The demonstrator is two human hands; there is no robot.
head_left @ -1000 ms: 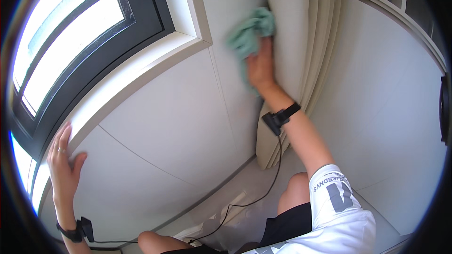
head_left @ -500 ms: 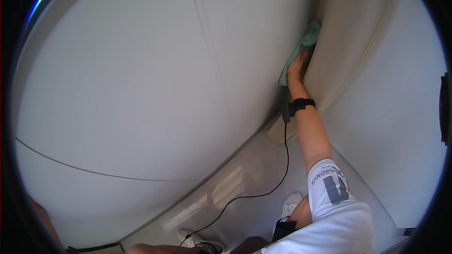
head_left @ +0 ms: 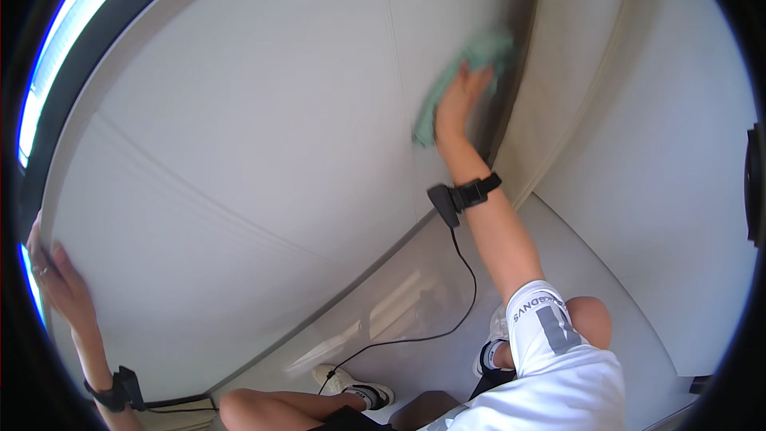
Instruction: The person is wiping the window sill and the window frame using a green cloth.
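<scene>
Step in hand: wiping the wall. Right hand presses a crumpled mint-green cleaning cloth flat against the pale grey panelled wall, high up, just beside the inside corner where a cream fabric curtain hangs. Fingers spread over the cloth rather than clenched; it's pinned between palm and wall, not gripped in a fist. Lower tail of the cloth hangs loose below the hand.

Left hand lies open and flat on the wall edge at far left, near the dark window frame; holds nothing, looks like a brace.

Both wrists carry black strap-on sensor units, a thin black cable running down from the right one across the glossy light floor.

Cloth: soft, bunched, slightly blurred, so the stroke direction can't be told. No visible dirt or wet marks on it or on the wall.

Judgement on next move: keep even palm pressure, work along the panel seam near the corner, avoid dragging the cloth tail into the curtain. The reach is long, so the left-hand brace matters for balance.
</scene>
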